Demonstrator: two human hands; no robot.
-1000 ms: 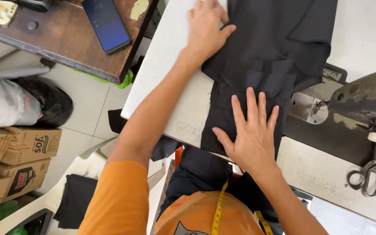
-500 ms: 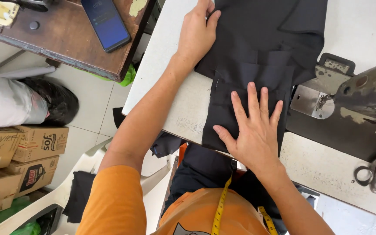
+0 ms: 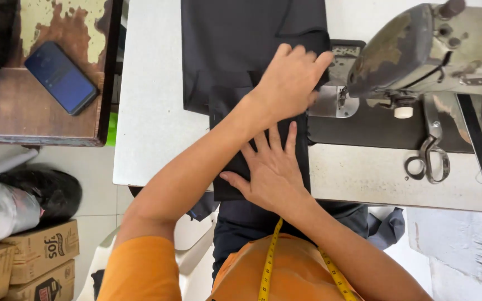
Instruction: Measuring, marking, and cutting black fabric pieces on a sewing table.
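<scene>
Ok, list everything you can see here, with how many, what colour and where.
dark fabric: one piece, charcoal, on the white table under both hands
white table: one, centre
sewing machine: one, worn grey, right on the table
scissors: one pair, metal, below the machine
phone: one, dark blue, on the side table
side table: one, brown with peeling paint, upper left
cardboard boxes: about three, brown, lower left on the floor
tape measure: one, yellow, over the orange shirt
left hand: on the fabric by the machine's needle, crossing above the other
right hand: flat on the fabric, near the table's edge
</scene>
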